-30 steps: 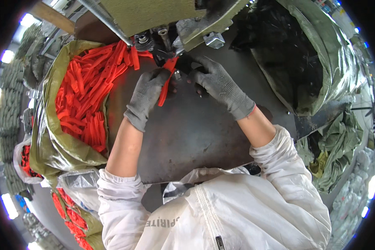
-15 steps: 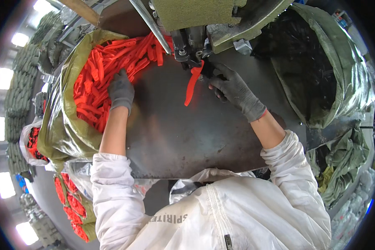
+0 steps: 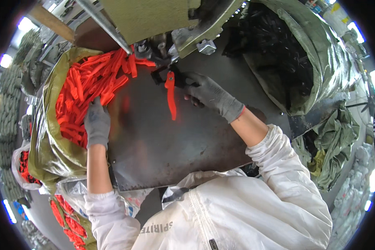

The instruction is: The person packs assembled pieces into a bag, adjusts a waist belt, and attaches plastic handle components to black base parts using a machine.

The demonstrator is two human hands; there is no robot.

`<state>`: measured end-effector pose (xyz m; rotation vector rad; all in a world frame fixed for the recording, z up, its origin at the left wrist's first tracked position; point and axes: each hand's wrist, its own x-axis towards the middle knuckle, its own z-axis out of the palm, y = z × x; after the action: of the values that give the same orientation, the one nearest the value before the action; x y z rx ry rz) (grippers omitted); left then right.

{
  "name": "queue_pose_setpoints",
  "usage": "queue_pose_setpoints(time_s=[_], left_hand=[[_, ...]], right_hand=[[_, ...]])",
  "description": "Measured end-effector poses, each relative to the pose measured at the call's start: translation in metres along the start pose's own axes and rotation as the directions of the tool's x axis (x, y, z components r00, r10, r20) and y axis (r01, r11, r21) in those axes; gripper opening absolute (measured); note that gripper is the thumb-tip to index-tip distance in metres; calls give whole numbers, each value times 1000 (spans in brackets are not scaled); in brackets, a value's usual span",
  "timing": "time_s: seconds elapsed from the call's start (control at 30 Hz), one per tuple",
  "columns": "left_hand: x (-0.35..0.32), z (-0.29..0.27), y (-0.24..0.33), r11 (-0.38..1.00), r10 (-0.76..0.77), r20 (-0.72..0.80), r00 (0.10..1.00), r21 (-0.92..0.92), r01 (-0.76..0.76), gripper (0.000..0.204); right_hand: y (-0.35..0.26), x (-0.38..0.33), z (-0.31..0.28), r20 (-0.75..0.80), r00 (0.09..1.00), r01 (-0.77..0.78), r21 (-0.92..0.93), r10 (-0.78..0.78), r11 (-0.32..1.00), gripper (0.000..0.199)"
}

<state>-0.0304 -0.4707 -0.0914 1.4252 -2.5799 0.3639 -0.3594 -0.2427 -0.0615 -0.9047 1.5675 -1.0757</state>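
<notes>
The red strip point(image 3: 171, 100) now shows its upper end clear of the machine head point(image 3: 160, 46), where half a second ago it sat beneath; it appears joined to the black part point(image 3: 157, 77). The right hand point(image 3: 210, 95) grips that part near the worktable point(image 3: 166, 154)'s far edge, apparently supporting both alone. The left hand point(image 3: 97, 125) remains at the red pieces point(image 3: 81, 87), left edge; fingertips hidden, grip cannot be told.

Left on the tabletop point(image 3: 154, 152), fingertips of the left hand point(image 3: 98, 124) are lost among red strips point(image 3: 77, 93). Toward the tabletop's far side, the right hand point(image 3: 210, 93) hides one end of a black part point(image 3: 179, 79); above, the picture's edge crops the machine point(image 3: 150, 18). Right, heaped black pieces point(image 3: 281, 52) merge indistinctly.
</notes>
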Motion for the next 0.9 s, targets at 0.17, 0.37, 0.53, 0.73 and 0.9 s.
queue_pose_setpoints(time_s=[0.17, 0.37, 0.53, 0.73, 0.9], left_hand=[[-17, -55, 75, 787, 155, 126, 980, -616, -45, 32], [-37, -102, 173, 109, 313, 288, 905, -957, 268, 29], [-71, -13, 161, -295, 147, 454, 879, -828, 477, 26], [-69, -2, 148, -313, 192, 418, 888, -831, 459, 23], [-46, -30, 152, -216, 200, 534, 822, -794, 568, 27]], right_hand=[[6, 1, 0, -46, 997, -59, 102, 64, 993, 34], [29, 11, 12, -153, 986, 86, 88, -72, 992, 36], [-15, 11, -67, -139, 932, 40, -877, -334, 479, 33], [38, 21, -250, -485, 804, -373, -863, -345, 342, 42], [19, -30, -206, -421, 865, -240, -823, -271, 514, 42]])
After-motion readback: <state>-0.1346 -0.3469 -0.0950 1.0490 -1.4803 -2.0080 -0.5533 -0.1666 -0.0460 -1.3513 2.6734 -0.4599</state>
